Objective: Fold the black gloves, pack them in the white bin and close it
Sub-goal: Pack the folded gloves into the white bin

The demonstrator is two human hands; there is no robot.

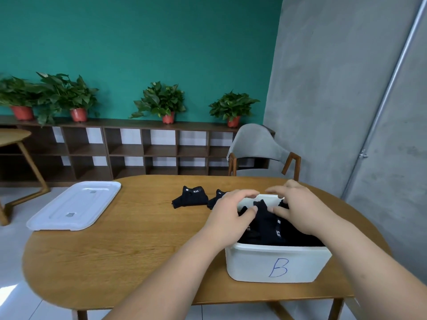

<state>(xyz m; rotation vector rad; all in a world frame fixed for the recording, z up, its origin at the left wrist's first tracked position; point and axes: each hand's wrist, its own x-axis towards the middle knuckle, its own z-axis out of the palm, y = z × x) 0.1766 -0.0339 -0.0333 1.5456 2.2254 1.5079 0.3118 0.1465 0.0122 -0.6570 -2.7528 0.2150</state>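
A white bin (pixel 277 262) marked with a blue "B" stands on the wooden table at the front right, filled with folded black gloves (pixel 268 227). My left hand (pixel 231 213) and my right hand (pixel 300 209) hover over the bin's opening, fingers spread and slightly bent, thumbs touching the gloves inside. Neither hand holds anything. Two more black gloves lie on the table behind the bin: one (pixel 190 196) in full view, the other (pixel 216 198) partly hidden by my left hand. The bin's white lid (pixel 74 207) lies flat at the table's left edge.
The oval wooden table (pixel 129 250) has bare surface between lid and bin. A grey chair (pixel 256 148) stands behind it on the right, near a grey wall. A low shelf with potted plants (pixel 161 102) runs along the green back wall. Another wooden table (pixel 13 135) sits far left.
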